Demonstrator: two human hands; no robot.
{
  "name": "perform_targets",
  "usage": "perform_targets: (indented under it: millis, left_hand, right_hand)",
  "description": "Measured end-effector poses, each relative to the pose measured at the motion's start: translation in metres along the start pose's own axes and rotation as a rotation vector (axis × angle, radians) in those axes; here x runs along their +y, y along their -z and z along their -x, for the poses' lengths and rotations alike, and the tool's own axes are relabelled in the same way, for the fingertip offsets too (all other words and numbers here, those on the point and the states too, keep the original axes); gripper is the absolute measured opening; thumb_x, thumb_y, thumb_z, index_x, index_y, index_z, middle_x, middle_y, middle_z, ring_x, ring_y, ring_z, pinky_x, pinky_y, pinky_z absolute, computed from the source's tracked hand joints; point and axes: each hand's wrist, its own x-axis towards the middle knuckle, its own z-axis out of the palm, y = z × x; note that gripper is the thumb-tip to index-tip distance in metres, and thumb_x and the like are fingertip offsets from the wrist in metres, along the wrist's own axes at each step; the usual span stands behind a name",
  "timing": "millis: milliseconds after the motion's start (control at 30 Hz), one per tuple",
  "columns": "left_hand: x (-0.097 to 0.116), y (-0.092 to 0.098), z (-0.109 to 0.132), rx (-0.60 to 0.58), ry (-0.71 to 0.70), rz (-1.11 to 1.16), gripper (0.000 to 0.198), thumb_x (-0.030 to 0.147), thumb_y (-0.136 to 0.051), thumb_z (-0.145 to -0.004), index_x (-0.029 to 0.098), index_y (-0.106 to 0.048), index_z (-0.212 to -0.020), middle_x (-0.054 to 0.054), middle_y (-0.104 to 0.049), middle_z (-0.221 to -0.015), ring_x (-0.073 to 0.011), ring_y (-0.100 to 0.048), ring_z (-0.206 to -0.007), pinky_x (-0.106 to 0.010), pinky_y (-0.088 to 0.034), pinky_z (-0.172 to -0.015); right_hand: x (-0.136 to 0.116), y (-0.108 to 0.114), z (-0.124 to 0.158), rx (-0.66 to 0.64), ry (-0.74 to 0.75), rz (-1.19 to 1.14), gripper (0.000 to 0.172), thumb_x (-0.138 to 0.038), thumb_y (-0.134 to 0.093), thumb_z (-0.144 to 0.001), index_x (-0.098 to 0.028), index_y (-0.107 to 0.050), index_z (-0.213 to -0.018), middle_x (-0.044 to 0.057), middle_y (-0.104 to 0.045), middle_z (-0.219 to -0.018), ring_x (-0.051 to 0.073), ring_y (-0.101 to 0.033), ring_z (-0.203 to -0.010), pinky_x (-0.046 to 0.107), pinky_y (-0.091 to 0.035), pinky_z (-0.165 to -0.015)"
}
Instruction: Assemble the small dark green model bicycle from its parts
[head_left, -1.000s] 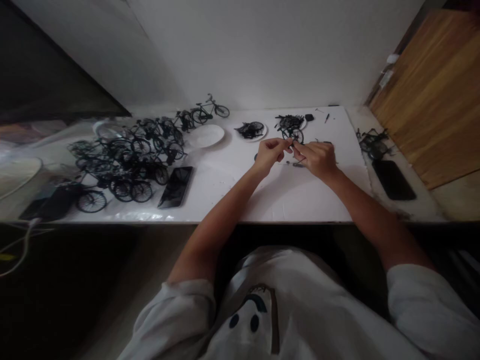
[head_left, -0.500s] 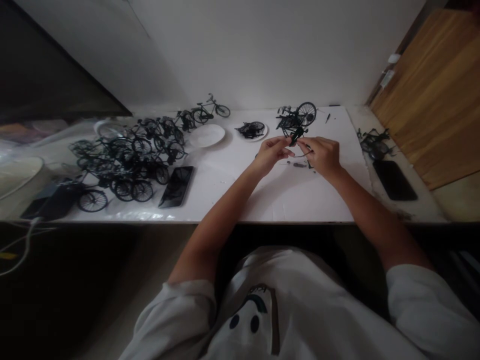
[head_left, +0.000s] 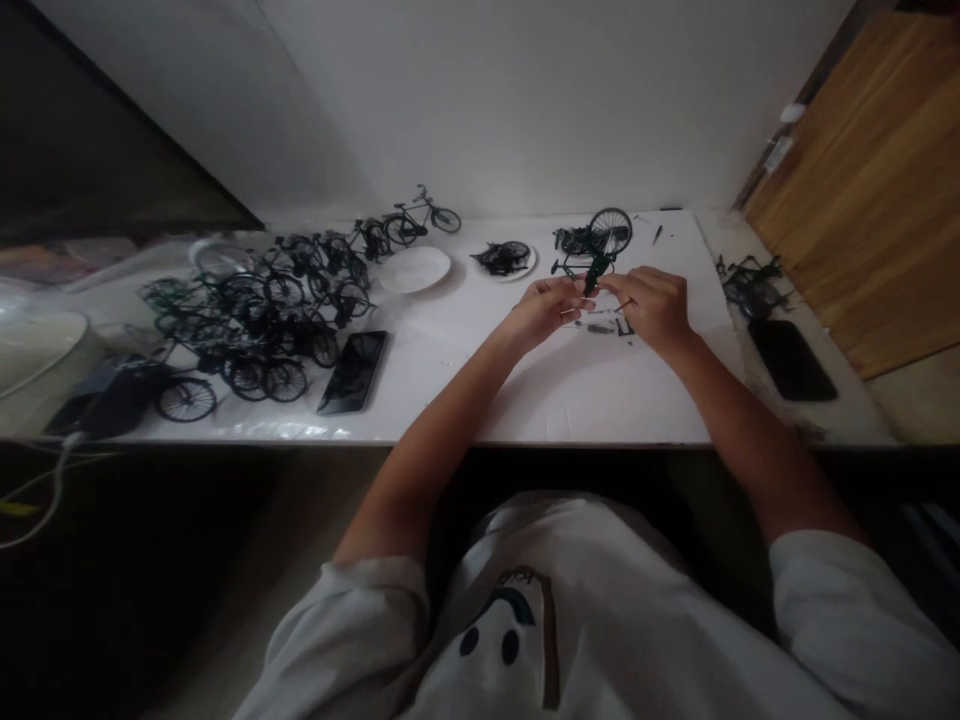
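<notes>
My left hand [head_left: 550,302] pinches a dark model bicycle frame [head_left: 594,270] between thumb and fingers, above the right part of the white tabletop. My right hand [head_left: 654,306] is closed close by, its thumb and forefinger at the near side of the frame. A thin rod-like piece [head_left: 625,304] shows at those fingers; exactly what they grip is too small to make out. Under the hands lie small loose parts [head_left: 600,328]. Just behind the frame are a loose spoked wheel [head_left: 610,232] and more dark parts.
At the left stands a crowd of black model bicycles [head_left: 255,310], with a phone [head_left: 352,372] beside it. An oval white plate [head_left: 415,270] and a smaller plate of dark parts [head_left: 533,262] lie toward the wall. Another phone [head_left: 792,360] and dark frames [head_left: 750,280] are at right.
The bicycle frame has turned and now shows more of its side. My right hand has shifted slightly to the right, and the thin piece at its fingers sits at a different angle.
</notes>
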Motion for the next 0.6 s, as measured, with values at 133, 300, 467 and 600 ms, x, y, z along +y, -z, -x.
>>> perform_targets:
  millis: [133, 300, 467, 600]
  left_hand:
    - [-0.002, 0.001, -0.001, 0.015, -0.034, -0.033, 0.033, 0.033, -0.098, -0.08, 0.017, -0.079, -0.102, -0.005, -0.083, -0.094, -0.0126, -0.08, -0.085, -0.022, -0.054, -0.076]
    - [-0.007, 0.002, -0.006, 0.185, -0.101, -0.199, 0.03, 0.031, -0.095, -0.085, 0.017, -0.078, -0.105, -0.004, -0.082, -0.09, -0.012, -0.078, -0.076, -0.024, -0.053, -0.072]
    - [-0.017, 0.005, -0.014, 0.249, -0.187, -0.359, 0.026, 0.026, -0.094, -0.084, 0.014, -0.076, -0.1, -0.005, -0.08, -0.084, -0.0118, -0.073, -0.065, -0.024, -0.051, -0.063]
    - [-0.023, 0.009, -0.016, 0.249, -0.252, -0.533, 0.023, 0.028, -0.089, -0.087, 0.014, -0.078, -0.102, -0.006, -0.081, -0.088, -0.0135, -0.074, -0.069, -0.025, -0.054, -0.064]
  right_hand:
    - [-0.002, 0.003, -0.001, -0.006, -0.058, -0.088, 0.02, -0.03, -0.063, -0.108, -0.026, -0.083, -0.11, 0.003, -0.077, -0.082, 0.02, -0.072, -0.077, 0.033, -0.052, -0.075]
    - [-0.005, -0.012, 0.006, 0.061, -0.244, -0.398, 0.048, -0.06, -0.058, -0.109, -0.025, -0.063, -0.141, -0.005, -0.058, -0.073, 0.016, -0.052, -0.058, 0.03, -0.046, -0.06]
    - [-0.009, -0.02, 0.006, 0.104, -0.363, -0.511, 0.057, -0.071, -0.037, -0.114, -0.025, -0.065, -0.132, 0.002, -0.065, -0.086, 0.016, -0.058, -0.066, 0.032, -0.052, -0.065]
    - [-0.017, -0.017, 0.001, 0.051, -0.385, -0.518, 0.056, -0.074, -0.056, -0.107, -0.023, -0.077, -0.112, 0.006, -0.074, -0.085, 0.019, -0.067, -0.071, 0.033, -0.058, -0.068]
